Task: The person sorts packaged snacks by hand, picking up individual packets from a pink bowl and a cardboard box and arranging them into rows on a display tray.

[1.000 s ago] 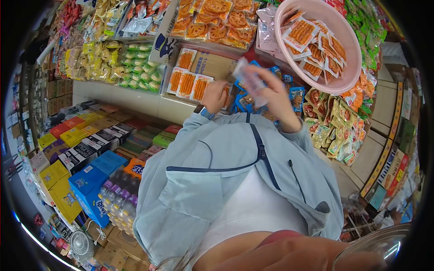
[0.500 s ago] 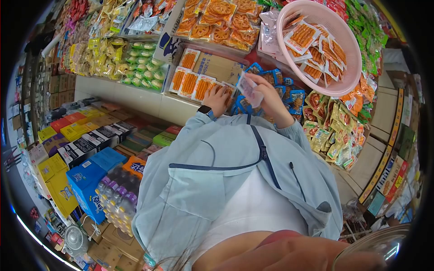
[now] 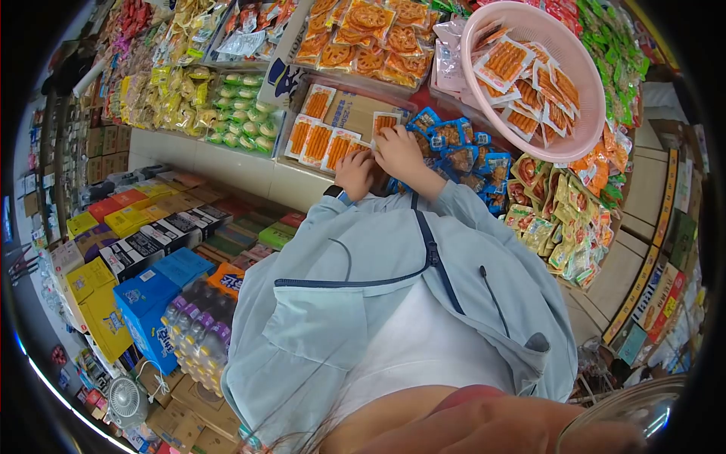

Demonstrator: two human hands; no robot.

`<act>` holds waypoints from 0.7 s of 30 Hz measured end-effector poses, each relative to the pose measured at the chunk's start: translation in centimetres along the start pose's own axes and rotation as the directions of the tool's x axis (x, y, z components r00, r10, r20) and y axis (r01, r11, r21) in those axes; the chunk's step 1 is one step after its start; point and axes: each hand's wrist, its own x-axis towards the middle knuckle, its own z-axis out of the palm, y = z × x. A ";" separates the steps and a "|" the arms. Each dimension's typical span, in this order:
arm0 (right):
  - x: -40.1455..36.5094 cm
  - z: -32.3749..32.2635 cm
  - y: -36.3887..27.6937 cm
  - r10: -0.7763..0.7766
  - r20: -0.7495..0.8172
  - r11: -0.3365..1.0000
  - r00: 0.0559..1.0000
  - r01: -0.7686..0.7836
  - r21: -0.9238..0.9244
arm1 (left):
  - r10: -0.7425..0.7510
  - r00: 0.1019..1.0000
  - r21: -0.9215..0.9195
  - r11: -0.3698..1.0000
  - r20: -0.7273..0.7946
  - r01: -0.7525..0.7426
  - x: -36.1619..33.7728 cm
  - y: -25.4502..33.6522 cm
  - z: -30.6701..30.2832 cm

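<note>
Clear packets of orange snack sticks (image 3: 318,140) lie face up in a row in a shallow compartment lined with cardboard (image 3: 355,112). My left hand (image 3: 355,175) rests at the near end of this row, fingers laid over the lower edge of the packets. Just to its right, my right hand (image 3: 401,155) grips a snack packet (image 3: 386,119) by its lower part, holding it against the cardboard with the orange sticks facing up. That packet's lower part is hidden under the fingers. Blue snack packets (image 3: 454,132) lie right beside my right hand.
A pink plastic basket (image 3: 470,57) of similar snack packets stands at upper right. Behind the compartment are bags of lotus root slices (image 3: 368,38); green-and-white packets (image 3: 243,113) lie to the left. Brown and green packets (image 3: 560,216) sit right. Boxes and bottles (image 3: 200,325) stand lower left.
My right hand has moved left and down with the packet, from above the blue packets to the cardboard. The packet is turned from its pale back to its orange front.
</note>
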 end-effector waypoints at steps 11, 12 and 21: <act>-2.0 -19.6 6.3 0.140 -0.747 0.983 0.650 -0.001 0.184 | 0.036 0.998 0.168 0.985 0.060 -0.046 6.3 1.8 2.1; -2.4 -20.8 9.0 0.160 -0.739 0.983 0.654 -0.170 0.062 | 0.052 0.998 0.180 0.982 0.046 -0.060 6.4 1.7 2.4; -5.3 -21.0 19.3 0.432 -0.604 0.759 0.670 -0.632 -0.158 | 0.030 0.975 0.078 0.996 0.219 -0.048 4.0 1.1 0.6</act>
